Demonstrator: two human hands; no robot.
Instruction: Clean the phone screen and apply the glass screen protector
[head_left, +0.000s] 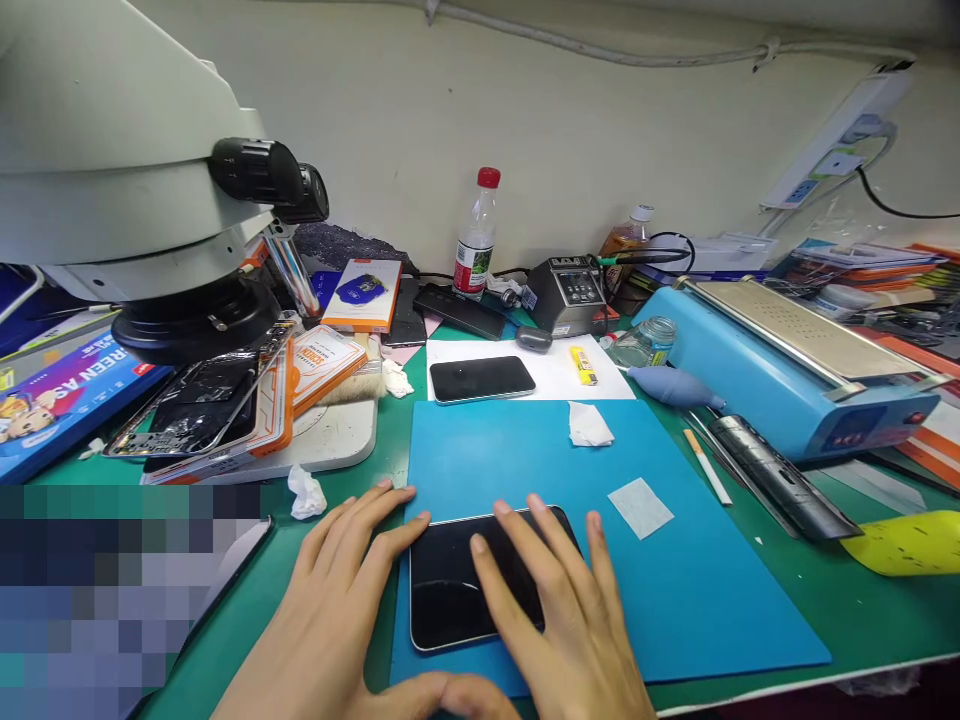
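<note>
A smartphone (450,590) with a dark glass front and a silver edge lies flat on the blue mat (517,470). My right hand (570,620) rests over its right half, fingers spread, fingertips on or just above the glass. My left hand (352,580) is beside the phone's left edge, fingers stretched out, the index fingertip at the upper left corner. Both thumbs come together below the phone, near the bottom of the view. Right of the phone on the mat are a square white wipe (641,507) and a crumpled tissue (590,425).
A second phone (482,379) lies on white paper behind the mat, near a yellow lighter (583,366). At left a microscope (135,150) overhangs opened phones and boxes. On the right are a blue heating machine (780,360), an air blower (675,386), a cigarette (707,467) and a yellow-handled tool (904,543).
</note>
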